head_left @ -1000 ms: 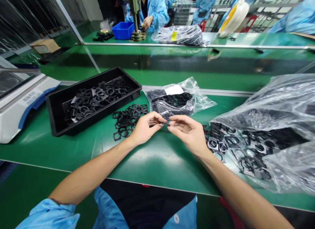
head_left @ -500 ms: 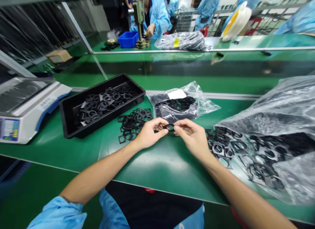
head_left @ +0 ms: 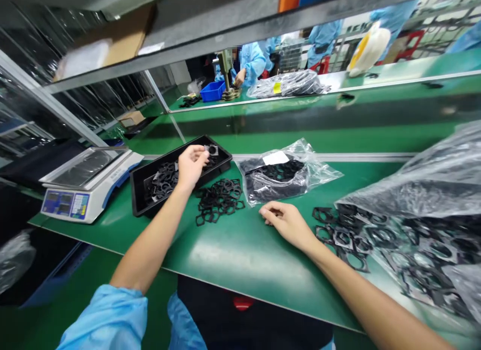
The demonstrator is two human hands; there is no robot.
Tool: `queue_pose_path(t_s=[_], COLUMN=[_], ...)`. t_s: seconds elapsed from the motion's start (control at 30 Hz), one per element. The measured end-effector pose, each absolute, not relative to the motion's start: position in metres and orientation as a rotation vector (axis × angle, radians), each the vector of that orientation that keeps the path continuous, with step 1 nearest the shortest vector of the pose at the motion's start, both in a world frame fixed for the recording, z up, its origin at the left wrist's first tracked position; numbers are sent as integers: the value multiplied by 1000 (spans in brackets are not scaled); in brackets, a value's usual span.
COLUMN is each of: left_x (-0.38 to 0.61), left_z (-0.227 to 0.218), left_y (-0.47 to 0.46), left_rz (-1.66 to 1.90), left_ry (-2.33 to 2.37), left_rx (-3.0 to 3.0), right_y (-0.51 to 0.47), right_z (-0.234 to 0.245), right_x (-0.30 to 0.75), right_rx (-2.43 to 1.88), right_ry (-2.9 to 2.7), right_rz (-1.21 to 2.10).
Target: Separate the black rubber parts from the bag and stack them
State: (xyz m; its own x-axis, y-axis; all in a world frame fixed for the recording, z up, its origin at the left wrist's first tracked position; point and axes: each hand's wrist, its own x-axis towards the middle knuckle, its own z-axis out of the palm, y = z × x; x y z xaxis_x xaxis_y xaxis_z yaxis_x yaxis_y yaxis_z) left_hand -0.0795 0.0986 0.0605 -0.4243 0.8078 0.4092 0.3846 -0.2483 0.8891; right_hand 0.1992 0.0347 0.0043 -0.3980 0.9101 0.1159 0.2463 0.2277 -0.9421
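Note:
My left hand point(head_left: 191, 167) is over the black tray point(head_left: 141, 205), its fingers pinching a small black square frame with a round hole point(head_left: 212, 150). Many like parts lie in the tray below. My right hand point(head_left: 283, 218) hovers low over the green table, fingers curled together; whether anything is inside them is hidden. Between the hands spreads a loose pile of thin black frames point(head_left: 221, 199). Just behind my right hand lies a clear plastic bag of black parts point(head_left: 272, 182) with a white label. More black frames point(head_left: 343, 237) are to the right of that hand.
A scale point(head_left: 90, 184) stands on the left. At the right a large plastic bag point(head_left: 406, 184) spills black frames onto the table. An overhead shelf point(head_left: 221, 39) crosses the top. Behind, a person's hand point(head_left: 240, 78) is beside a press and a blue bin point(head_left: 212, 92).
My left hand has moved away from my right, left and up to the tray, carrying the black frame both hands held. My right hand stays near its place, fingers curled. The view has shifted.

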Motion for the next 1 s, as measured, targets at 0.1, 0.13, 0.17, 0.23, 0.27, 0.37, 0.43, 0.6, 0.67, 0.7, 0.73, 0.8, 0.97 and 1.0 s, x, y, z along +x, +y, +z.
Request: queue_pose_path(t_s=[0.1, 0.13, 0.17, 0.23, 0.27, 0.37, 0.43, 0.6, 0.67, 0.7, 0.73, 0.8, 0.97, 1.0], left_x=[-106, -109, -108, -101, -95, -74, -65, -60, -63, -64, -65, -66, -63, -62], left_z=[65, 63, 59, 49, 43, 25, 15, 3, 1, 0, 0, -1, 2, 5], left_y=[92, 85, 78, 65, 60, 59, 63, 62, 56, 54, 53, 52, 53, 52], left_rz=[1547, 1454, 1346, 1104, 999, 811, 755, 776, 827, 850, 871, 905, 966, 991], left_ry=[1965, 1969, 1925, 1765, 1687, 1563, 1582, 1650, 1623, 1606, 1585, 1537, 1483, 1486], left_rx=[1875, 1991, 2091, 2266, 2333, 2415, 2402, 2423, 2459, 2479, 2498, 2521, 2508, 2508], right_y=[34, 33, 32, 31, 30, 29, 28, 28, 27, 26, 26, 25, 27, 27], right_z=[7, 7, 8, 9, 9, 9, 9, 8, 7, 7, 7, 7, 7, 7], right_x=[199, 198, 198, 197, 197, 196, 196, 196, 196, 196, 196, 196, 196, 196], right_rx=[-1069, -1065, -1061, -1061, -1065, -1069, -1062, -1061, -1070, -1079, -1089, -1106, -1088, -1086], right_ry=[-1834, -1851, -1866, -1892, -1901, -1919, -1931, -1973, -2003, -2017, -2030, -2053, -2090, -2091], right_rz=[1164, 1156, 1149, 1136, 1131, 1106, 1089, 1027, 1000, 988, 977, 959, 926, 924])
